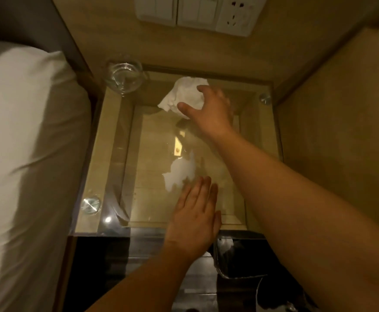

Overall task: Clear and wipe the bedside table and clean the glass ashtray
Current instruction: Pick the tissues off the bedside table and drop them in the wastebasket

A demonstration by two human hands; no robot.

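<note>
The bedside table has a glass top over a wooden frame. A clear glass ashtray stands at its far left corner. My right hand presses a crumpled white tissue onto the far middle of the glass, thumb and fingers around it. The tissue's pale reflection shows in the glass nearer to me. My left hand lies flat near the table's front edge, fingers together and straight, holding nothing.
A bed with white sheets runs along the left. Wall switches and a socket sit above the table. A wooden panel walls the right side. A black-lined bin stands on the dark floor in front.
</note>
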